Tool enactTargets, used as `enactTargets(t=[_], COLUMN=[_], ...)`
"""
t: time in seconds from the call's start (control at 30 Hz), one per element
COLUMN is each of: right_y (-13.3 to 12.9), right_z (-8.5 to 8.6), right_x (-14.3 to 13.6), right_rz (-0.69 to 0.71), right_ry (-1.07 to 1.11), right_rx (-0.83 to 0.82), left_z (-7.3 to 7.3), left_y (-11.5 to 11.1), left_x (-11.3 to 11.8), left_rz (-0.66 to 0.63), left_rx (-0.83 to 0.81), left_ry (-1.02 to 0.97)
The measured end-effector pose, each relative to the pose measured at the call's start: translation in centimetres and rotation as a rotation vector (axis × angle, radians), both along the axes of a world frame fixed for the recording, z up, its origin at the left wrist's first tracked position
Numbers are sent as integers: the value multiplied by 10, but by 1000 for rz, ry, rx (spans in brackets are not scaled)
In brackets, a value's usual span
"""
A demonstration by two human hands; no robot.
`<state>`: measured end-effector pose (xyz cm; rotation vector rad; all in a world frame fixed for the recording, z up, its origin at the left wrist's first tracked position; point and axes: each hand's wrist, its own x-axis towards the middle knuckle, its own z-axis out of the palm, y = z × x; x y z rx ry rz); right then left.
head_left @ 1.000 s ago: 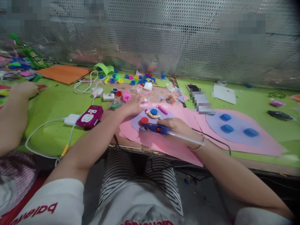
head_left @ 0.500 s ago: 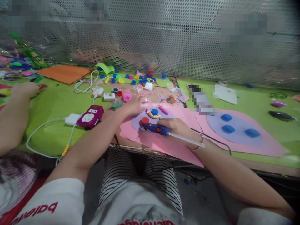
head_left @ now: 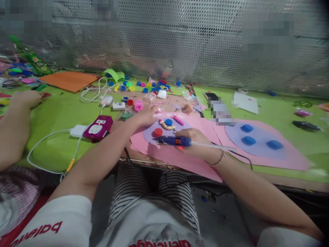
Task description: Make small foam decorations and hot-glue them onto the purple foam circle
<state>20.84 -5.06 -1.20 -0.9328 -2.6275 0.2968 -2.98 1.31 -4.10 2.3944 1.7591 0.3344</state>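
My right hand [head_left: 192, 139] is closed round a dark blue glue gun [head_left: 171, 140], with a clear glue stick [head_left: 213, 146] sticking out of its back. The gun's nozzle is just below a red cap [head_left: 158, 132] on a purple paper circle [head_left: 149, 133]. A blue cap [head_left: 168, 122], a cream curved figure [head_left: 166, 125] and a pink piece [head_left: 178, 119] also lie on that circle, over pink paper [head_left: 203, 132]. My left hand [head_left: 148, 115] rests at the circle's upper left edge, fingers apart, near a pink item [head_left: 138, 105].
Another person's arm [head_left: 19, 113] reaches in at the left. A magenta device [head_left: 99, 128] with white cables lies left of my forearm. Several bottle caps [head_left: 145, 90] sit at the back. A phone [head_left: 212, 97] and a second purple circle [head_left: 262, 151] with three blue caps are at the right.
The glue gun has turned to lie more level, its nozzle now below the red cap and its glue stick raised at the back. My left hand has barely moved.
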Motion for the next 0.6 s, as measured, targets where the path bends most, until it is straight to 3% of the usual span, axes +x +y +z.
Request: enactTargets(t=[0.6], right_y=[10], right_z=[-4], right_x=[3], right_rz=[147], right_ry=[-50], right_rx=[0], left_z=[4], left_y=[-4], left_x=[3], left_rz=[10], left_rx=[-10], left_ry=[28])
